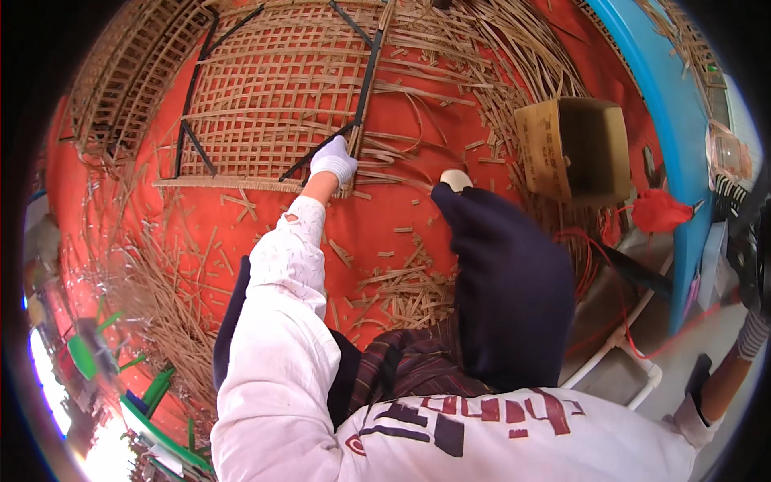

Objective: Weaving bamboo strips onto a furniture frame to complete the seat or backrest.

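Note:
A woven bamboo lattice panel with black frame bars lies on a red cloth ahead of me. My left hand, in a white glove, is closed on the panel's near corner, where bamboo strips meet a black bar. My right hand, also gloved in white, sits just right of the panel's edge among loose strips. A dark sleeve hides most of it, so its grip does not show. A thin curved strip runs toward it.
Loose bamboo strips and offcuts litter the cloth. A second lattice lies far left. An open cardboard box, a red rag, a blue beam and white pipes stand right. Another person's gloved hand is lower right.

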The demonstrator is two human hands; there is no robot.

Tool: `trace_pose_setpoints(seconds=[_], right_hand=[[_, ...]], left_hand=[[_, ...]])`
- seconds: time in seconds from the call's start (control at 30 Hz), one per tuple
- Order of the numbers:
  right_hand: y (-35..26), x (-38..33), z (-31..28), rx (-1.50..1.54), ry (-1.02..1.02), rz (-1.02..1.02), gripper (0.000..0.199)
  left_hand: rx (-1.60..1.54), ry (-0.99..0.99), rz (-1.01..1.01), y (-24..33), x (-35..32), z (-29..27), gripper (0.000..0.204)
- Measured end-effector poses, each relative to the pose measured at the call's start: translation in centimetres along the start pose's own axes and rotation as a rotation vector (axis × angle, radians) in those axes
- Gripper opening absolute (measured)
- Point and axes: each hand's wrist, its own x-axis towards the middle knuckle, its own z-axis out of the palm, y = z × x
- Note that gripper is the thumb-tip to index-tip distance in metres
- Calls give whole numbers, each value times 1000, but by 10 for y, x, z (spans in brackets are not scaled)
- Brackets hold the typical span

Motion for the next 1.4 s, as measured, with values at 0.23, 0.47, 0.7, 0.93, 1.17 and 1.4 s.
trace_pose_setpoints(seconds=[0.23,0.47,0.7,0.93,1.17,1.4], right_hand=[[-208,-59,162,533,-390,-201,27],[-241,-95,343,796,-551,-593,25],[-243,-154,419,1133,-980,-434,56],[-255,-169,439,1162,-987,-527,53],[-273,-163,455,1181,-859,-700,47],[-274,-164,465,1137,-855,-763,45]], left_hand=[[14,53,37,-14,-6,0,40],[0,53,47,-1,-11,3,40],[18,60,-16,1,-18,5,39],[-7,118,4,2,-20,7,37],[-37,74,-17,3,-19,1,37],[-75,49,-23,-4,-14,8,39]])
